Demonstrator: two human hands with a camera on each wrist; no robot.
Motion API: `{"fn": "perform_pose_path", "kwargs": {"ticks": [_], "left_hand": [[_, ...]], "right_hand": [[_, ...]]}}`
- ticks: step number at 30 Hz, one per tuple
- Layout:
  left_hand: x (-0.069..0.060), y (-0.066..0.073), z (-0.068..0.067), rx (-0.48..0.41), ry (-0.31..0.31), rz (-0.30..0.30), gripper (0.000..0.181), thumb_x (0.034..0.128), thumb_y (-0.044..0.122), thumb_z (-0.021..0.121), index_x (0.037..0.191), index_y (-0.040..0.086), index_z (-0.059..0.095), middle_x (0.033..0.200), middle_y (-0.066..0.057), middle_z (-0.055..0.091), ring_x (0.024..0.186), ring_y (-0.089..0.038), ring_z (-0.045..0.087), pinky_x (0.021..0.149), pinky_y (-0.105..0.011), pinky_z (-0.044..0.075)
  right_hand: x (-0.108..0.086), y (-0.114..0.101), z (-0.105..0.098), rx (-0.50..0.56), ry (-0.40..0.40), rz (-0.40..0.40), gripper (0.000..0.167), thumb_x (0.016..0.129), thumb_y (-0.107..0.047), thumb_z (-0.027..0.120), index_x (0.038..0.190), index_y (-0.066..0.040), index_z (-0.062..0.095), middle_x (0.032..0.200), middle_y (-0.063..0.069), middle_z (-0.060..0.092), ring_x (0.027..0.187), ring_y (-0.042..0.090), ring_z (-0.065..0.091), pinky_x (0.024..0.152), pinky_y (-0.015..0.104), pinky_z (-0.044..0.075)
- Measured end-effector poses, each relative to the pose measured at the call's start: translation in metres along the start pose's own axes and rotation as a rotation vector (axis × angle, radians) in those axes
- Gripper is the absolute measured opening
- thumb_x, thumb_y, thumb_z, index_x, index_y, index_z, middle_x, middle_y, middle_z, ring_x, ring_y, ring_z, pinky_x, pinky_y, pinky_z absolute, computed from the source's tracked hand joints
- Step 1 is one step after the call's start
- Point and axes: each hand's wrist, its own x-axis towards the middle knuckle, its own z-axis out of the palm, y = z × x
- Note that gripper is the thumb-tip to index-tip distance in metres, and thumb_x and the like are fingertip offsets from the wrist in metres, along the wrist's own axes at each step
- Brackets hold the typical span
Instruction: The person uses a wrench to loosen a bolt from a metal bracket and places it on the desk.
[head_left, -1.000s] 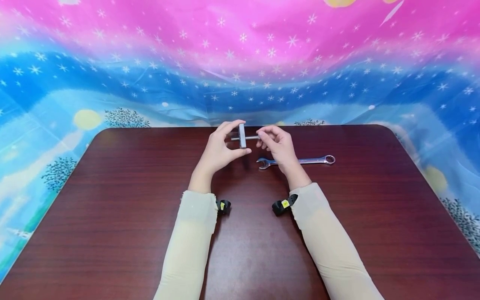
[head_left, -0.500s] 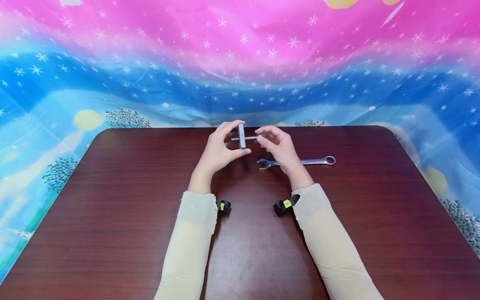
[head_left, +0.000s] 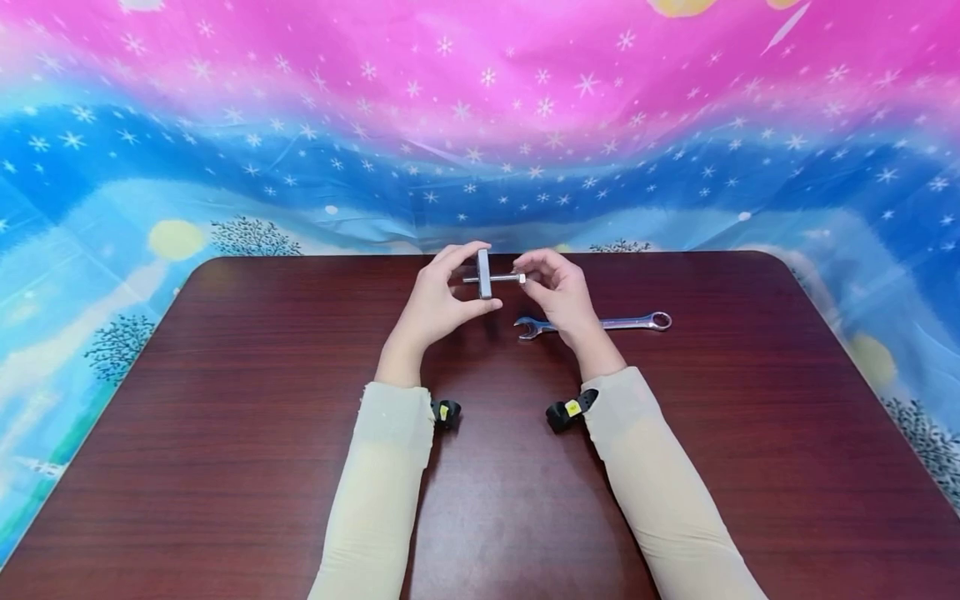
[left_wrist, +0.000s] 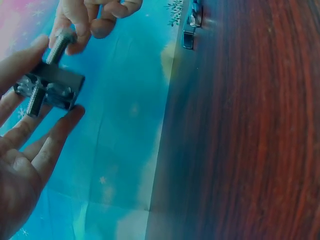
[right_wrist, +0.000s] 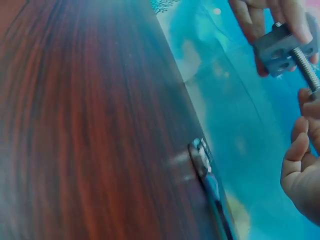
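Observation:
In the head view my left hand (head_left: pixel 442 292) grips a thick metal plate (head_left: pixel 483 273) by its two ends, between thumb and fingers, above the table's far side. A threaded bolt (head_left: pixel 504 277) passes through the plate and sticks out on both sides. My right hand (head_left: pixel 558 287) pinches the bolt's hex head (head_left: pixel 521 278) with thumb and forefinger. Seen from the left wrist, the plate (left_wrist: pixel 62 75) has holes in its face, and the bolt's threaded end (left_wrist: pixel 35 102) points toward the camera. The right wrist view shows further holes in the plate (right_wrist: pixel 280 50) beside the bolt.
A combination wrench (head_left: pixel 630 322) lies on the dark wooden table (head_left: pixel 262 417), partly hidden behind my right wrist. Behind the table hangs a pink and blue cloth (head_left: pixel 480 150) with snowflakes. Black wrist cameras (head_left: pixel 447 413) sit on both sleeves.
My right fingers have shifted around the bolt head, parting and closing again, so the head now shows between them. The left hand, the plate and the wrench stay in place.

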Motion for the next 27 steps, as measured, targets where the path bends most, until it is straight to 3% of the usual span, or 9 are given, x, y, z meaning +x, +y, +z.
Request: {"fn": "perform_pose_path", "kwargs": {"ticks": [6,12,15,19,24,27], "left_hand": [[0.0001,0.0004,0.0005,-0.005,-0.011,-0.005,0.070,0.0760,0.016,0.087,0.139,0.022,0.057,0.130,-0.006,0.057,0.110,-0.027,0.065,0.094,-0.047,0.057],[0.0004,0.0013,0.0002,0.011,-0.007,-0.005,0.070,0.0760,0.015,0.087,0.139,0.021,0.057,0.129,-0.006,0.057,0.111,-0.026,0.065,0.094,-0.044,0.058],[0.0004,0.0019,0.0007,0.014,-0.007,-0.004,0.070,0.0758,0.015,0.087,0.139,0.021,0.057,0.129,-0.006,0.057,0.111,-0.025,0.065,0.094,-0.045,0.058],[0.0001,-0.0006,0.0005,0.016,-0.003,0.000,0.070,0.0755,0.015,0.088,0.139,0.020,0.057,0.129,-0.006,0.057,0.112,-0.026,0.064,0.094,-0.046,0.058],[-0.0002,-0.0018,-0.0014,0.033,0.012,-0.003,0.071,0.0762,0.015,0.087,0.139,0.021,0.056,0.130,-0.006,0.056,0.113,-0.024,0.063,0.093,-0.040,0.059],[-0.0001,-0.0012,-0.0018,0.030,0.011,-0.008,0.071,0.0765,0.016,0.087,0.140,0.021,0.056,0.131,-0.006,0.056,0.114,-0.026,0.064,0.093,-0.040,0.058]], "right_hand": [[-0.0012,0.0009,-0.0074,0.051,-0.008,0.010,0.026,0.091,0.008,0.056,0.115,0.000,0.063,0.097,-0.009,0.068,0.091,0.014,0.058,0.075,0.023,0.048],[-0.0022,-0.0026,-0.0101,0.023,0.013,0.074,0.012,0.098,-0.016,0.060,0.106,-0.017,0.069,0.085,-0.007,0.067,0.077,0.014,0.058,0.065,0.028,0.047],[-0.0010,-0.0001,-0.0082,0.004,0.024,0.079,0.014,0.100,-0.022,0.060,0.104,-0.013,0.070,0.073,-0.007,0.067,0.068,0.015,0.056,0.060,0.030,0.044],[0.0000,0.0028,-0.0047,0.011,0.020,0.071,0.011,0.099,-0.017,0.062,0.104,-0.010,0.068,0.073,-0.008,0.069,0.065,0.013,0.057,0.059,0.029,0.046],[-0.0011,-0.0006,-0.0026,0.044,-0.032,0.039,0.019,0.093,0.002,0.063,0.111,-0.005,0.065,0.098,-0.006,0.068,0.079,0.013,0.061,0.073,0.027,0.056],[-0.0015,-0.0016,-0.0031,0.055,-0.048,0.041,0.023,0.092,0.004,0.064,0.114,-0.004,0.064,0.103,-0.005,0.066,0.084,0.013,0.061,0.079,0.029,0.057]]}}
